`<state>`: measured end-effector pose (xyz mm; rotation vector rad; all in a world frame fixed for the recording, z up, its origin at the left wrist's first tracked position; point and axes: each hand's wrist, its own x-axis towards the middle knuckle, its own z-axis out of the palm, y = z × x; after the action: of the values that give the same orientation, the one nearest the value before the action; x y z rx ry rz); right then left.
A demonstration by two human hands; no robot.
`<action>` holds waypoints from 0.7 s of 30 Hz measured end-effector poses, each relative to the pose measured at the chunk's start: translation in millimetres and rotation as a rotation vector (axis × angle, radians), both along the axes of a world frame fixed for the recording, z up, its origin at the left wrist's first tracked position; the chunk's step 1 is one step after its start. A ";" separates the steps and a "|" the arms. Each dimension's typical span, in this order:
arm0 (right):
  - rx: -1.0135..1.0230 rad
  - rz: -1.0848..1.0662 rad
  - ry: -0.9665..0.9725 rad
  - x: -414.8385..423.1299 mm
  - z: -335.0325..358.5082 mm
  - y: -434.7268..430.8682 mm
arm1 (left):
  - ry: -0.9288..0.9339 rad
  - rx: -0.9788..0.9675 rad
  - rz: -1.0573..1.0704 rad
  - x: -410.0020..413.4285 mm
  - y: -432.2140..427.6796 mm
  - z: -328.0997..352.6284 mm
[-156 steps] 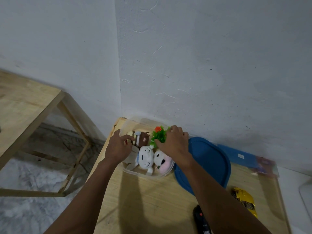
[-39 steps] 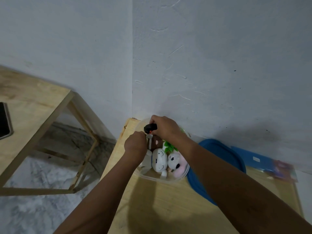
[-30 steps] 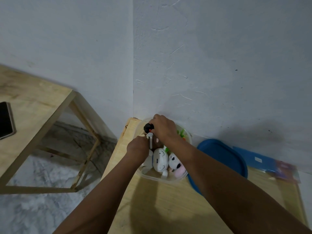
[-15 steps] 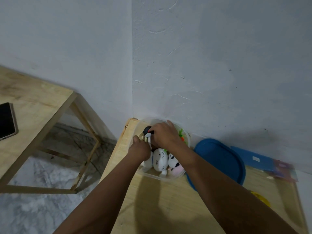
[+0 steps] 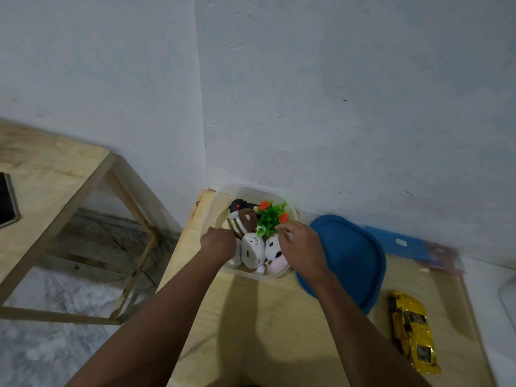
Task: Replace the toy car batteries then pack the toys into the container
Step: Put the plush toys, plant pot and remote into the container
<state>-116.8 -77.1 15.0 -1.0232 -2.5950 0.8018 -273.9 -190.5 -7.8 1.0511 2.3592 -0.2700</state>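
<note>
A clear plastic container (image 5: pixel 223 195) stands in the table's far left corner. Inside it lie a black remote control (image 5: pixel 238 205), a brown striped plush (image 5: pixel 244 222), a white plush (image 5: pixel 252 250), a pink-and-white plush (image 5: pixel 275 251) and a green plastic plant with orange flowers (image 5: pixel 270 216). My left hand (image 5: pixel 219 243) rests at the container's left rim, its fingers curled beside the plush toys. My right hand (image 5: pixel 300 248) hovers over the right side with loose fingers and nothing in it. The yellow toy car (image 5: pixel 413 331) lies on the table at the right. The blue lid (image 5: pixel 351 255) sits beside the container.
A blue packet (image 5: pixel 396 241) lies against the wall behind the lid. To the left stands a second wooden table (image 5: pixel 55 174) with a dark phone (image 5: pixel 7 199) at its edge. The white wall rises right behind the container. Grey floor shows between the tables.
My right hand has let go of the black remote, which now lies at the container's back, and has drawn back to the right. The yellow car has come into view.
</note>
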 end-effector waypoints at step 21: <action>-0.167 -0.522 -0.275 80.0 -30.2 28.5 | 0.031 0.302 0.108 -13.9 -3.5 2.4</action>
<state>-36.8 -48.6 -15.2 -1.8703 -2.3052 0.7882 -287.8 -194.0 -5.4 1.0532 2.5281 0.1149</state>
